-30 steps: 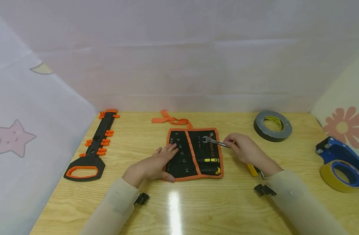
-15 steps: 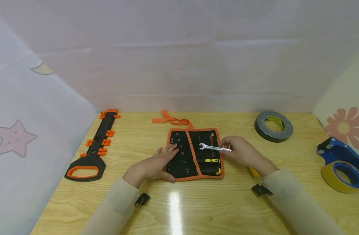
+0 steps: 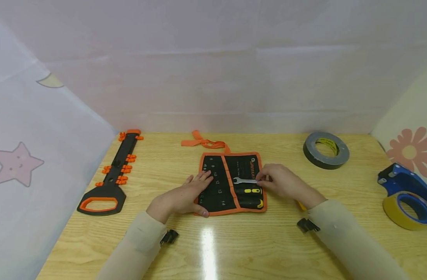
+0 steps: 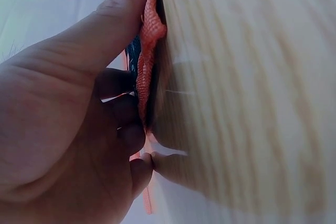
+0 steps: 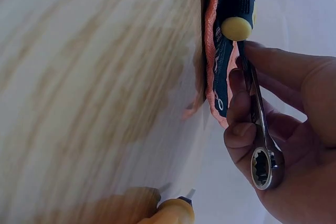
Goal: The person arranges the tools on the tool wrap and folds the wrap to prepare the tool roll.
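My right hand pinches a silver combination wrench between thumb and fingers. Its open end points left, over the seam between the pouch's two halves. The wrench's ring end shows close to the palm in the right wrist view. Below lies a black tool pouch with orange trim and numbered pockets. Two yellow-ended tools and a thicker black-and-yellow tool sit in its right half. My left hand rests spread on the pouch's left edge, thumb at the lower corner.
A black strip with orange clips and a handle lies at left. Behind the pouch trails its orange tie. A grey tape roll and blue tape dispenser lie at right. A yellow-handled tool lies beneath my right wrist.
My right hand has moved slightly left and toward me, bringing the wrench lower over the pouch and turning it level. My left hand has stayed where it was.
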{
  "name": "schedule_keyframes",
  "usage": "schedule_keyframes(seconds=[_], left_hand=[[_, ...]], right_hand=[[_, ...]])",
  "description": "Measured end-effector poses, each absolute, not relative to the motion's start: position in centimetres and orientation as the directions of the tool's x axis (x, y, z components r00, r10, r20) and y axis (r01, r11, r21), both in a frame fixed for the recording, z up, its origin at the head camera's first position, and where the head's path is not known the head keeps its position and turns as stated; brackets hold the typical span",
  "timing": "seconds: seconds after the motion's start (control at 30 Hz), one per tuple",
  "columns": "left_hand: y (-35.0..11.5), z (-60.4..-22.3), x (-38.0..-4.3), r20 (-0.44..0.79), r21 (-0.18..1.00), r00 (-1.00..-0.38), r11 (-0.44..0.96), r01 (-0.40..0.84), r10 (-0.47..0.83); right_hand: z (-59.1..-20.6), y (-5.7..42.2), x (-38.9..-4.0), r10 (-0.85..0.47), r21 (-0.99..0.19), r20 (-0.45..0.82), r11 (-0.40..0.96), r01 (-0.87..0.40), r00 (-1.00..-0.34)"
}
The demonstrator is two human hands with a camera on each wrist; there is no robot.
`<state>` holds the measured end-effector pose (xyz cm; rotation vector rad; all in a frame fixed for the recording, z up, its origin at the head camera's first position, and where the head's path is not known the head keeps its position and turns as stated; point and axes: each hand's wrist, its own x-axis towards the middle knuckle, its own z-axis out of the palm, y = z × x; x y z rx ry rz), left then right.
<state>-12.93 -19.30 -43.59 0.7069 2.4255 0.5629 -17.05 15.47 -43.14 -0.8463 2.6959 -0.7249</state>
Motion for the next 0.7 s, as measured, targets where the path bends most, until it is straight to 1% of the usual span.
schedule_keyframes(seconds=[0.37, 0.7], left_hand=[[-19.23, -43.67, -12.91, -0.382, 0.515, -0.713, 0.776, 0.364, 0.588], [-19.15, -43.60, -12.98, -0.384, 0.517, -0.716, 0.778, 0.357, 0.584]], right_hand=[[-43.74, 15.14, -17.37, -0.637, -0.544, -0.004, 0.648, -0.533, -0.771], [-43.88, 14.63, -17.52, -0.639, -0.566, -0.004, 0.635, -0.526, -0.769]])
